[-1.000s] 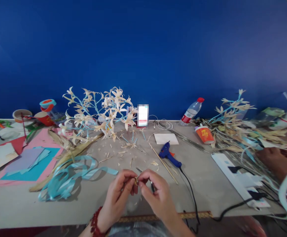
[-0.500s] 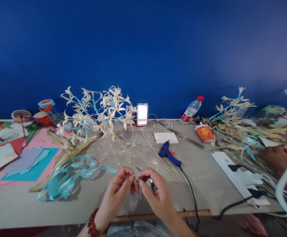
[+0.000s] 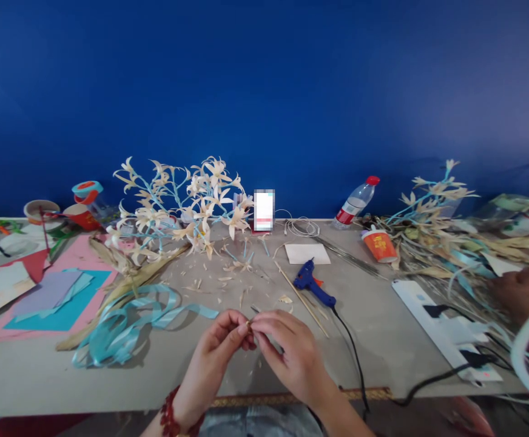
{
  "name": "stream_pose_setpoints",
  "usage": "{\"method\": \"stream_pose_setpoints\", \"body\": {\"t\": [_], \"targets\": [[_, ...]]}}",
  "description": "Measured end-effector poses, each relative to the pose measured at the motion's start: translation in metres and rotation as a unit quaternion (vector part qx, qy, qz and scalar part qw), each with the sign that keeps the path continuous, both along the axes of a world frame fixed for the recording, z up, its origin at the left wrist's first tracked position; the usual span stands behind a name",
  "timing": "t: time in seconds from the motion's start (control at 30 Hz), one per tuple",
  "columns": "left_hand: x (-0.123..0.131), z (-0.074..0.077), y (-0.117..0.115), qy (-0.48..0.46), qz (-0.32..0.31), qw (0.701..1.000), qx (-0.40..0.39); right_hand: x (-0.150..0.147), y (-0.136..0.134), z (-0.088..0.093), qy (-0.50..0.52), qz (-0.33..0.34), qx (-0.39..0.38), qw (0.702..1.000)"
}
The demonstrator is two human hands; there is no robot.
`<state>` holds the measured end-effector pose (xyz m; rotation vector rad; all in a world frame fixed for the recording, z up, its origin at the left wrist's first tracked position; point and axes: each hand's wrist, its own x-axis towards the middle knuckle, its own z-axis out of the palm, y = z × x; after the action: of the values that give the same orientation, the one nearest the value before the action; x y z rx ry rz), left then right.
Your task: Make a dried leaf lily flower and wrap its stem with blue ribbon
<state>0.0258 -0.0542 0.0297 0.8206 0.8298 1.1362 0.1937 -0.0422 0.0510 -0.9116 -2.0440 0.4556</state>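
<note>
Left hand [image 3: 216, 349], right hand [image 3: 289, 352] pinch a straw scrap [image 3: 249, 323] — near the table edge [image 3: 64, 397].

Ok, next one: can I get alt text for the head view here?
The left hand and right hand pinch a small straw piece between them above a grey table. Behind lie a blue glue gun, curled light-blue ribbon and a branch of pale flowers; another person's hand shows at the right edge.
</note>
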Motion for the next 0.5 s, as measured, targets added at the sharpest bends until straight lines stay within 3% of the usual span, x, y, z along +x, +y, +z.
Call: {"method": "stream_pose_setpoints", "body": {"t": [0.1, 0.5], "targets": [[0.0015, -0.0014, -0.0001, -0.002, 0.011, 1.0, -0.009, 0.0032, 0.0022, 0.0027, -0.029, 0.005, 0.004, 1.0], [0.0059, -0.0046, -0.0057, 0.113, 0.089, 0.984, 0.105, 0.001, 0.0019, 0.0007, -0.001, 0.013, -0.04, 0.999]]}}
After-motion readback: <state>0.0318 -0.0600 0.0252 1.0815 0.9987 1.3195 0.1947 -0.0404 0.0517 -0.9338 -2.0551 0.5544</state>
